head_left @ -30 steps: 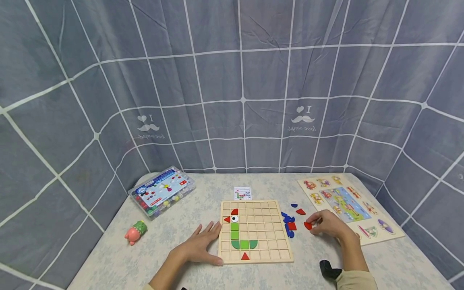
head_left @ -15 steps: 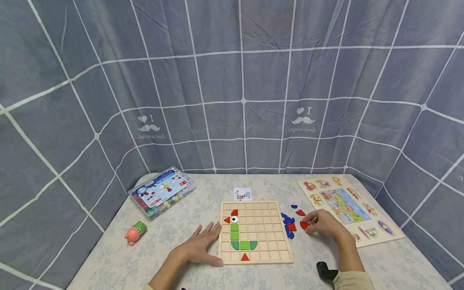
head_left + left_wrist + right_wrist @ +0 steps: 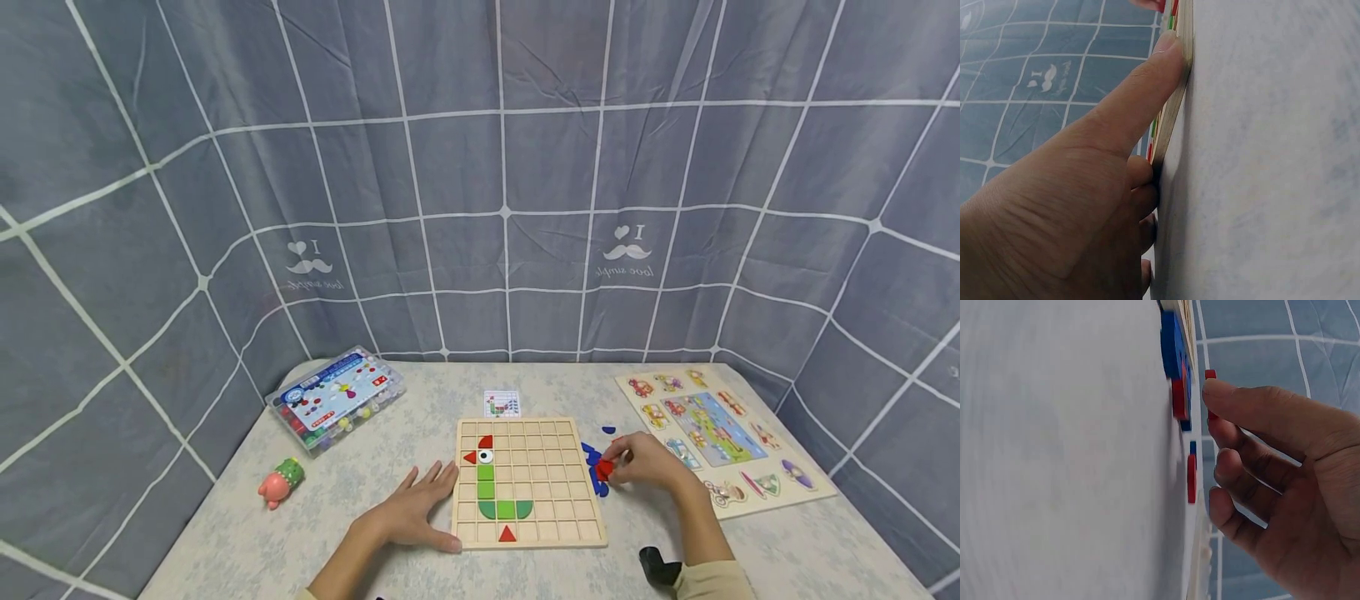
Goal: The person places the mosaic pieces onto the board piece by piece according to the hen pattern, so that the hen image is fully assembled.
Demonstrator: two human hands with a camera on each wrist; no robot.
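My right hand (image 3: 648,462) pinches a red wooden piece (image 3: 1210,374), seen edge-on in the right wrist view, between thumb and index finger. It is held above the tabletop, beside the pile of blue pieces (image 3: 593,457) at the board's right side. A red block (image 3: 1179,398) lies by that pile. My left hand (image 3: 408,512) rests spread at the left edge of the wooden grid board (image 3: 566,545), its thumb against the board's side. On the board, green squares (image 3: 486,490), green rounded corners (image 3: 523,509), red pieces (image 3: 486,442) and an eye tile (image 3: 486,457) form a bird-like figure.
A small pattern card (image 3: 502,403) lies behind the board. At the right is a picture puzzle board (image 3: 738,492). A clear bead case (image 3: 336,400) and a pink and green toy (image 3: 281,483) stand at the left. One blue half-round piece (image 3: 608,430) lies apart from the pile.
My right hand has moved left with the red piece, from near the puzzle board to over the pile beside the grid board. The left hand stays in place.
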